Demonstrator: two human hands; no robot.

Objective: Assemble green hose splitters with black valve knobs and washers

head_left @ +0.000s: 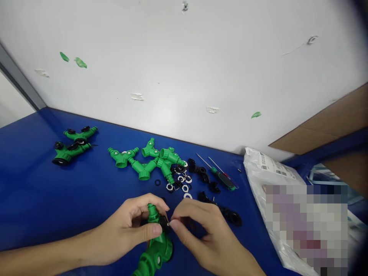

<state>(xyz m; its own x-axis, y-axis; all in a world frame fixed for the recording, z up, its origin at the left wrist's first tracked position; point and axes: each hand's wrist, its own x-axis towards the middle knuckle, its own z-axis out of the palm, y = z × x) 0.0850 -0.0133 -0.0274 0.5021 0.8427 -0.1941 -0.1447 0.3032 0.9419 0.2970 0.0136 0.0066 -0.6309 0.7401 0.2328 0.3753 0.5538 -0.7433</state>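
My left hand (138,226) is wrapped round a green Y-shaped hose splitter (161,245), held tilted above the blue table. A black valve knob (165,224) sits on one of its arms, beside my left thumb. My right hand (204,230) is closed in a pinch at the side of this knob. Between its thumb and forefinger shows the end of a tiny metal piece, which looks like a small screw (168,224). The rest of that piece is hidden by the fingers. The splitter's lower end runs out of view at the bottom edge.
Several bare green splitters (144,171) lie ahead on the blue table (94,191), near white rings (185,188) and black knobs (201,172). Two screwdrivers (222,178) lie to their right. Splitters with black knobs (67,153) stand far left. A white plastic bag (258,168) lies right.
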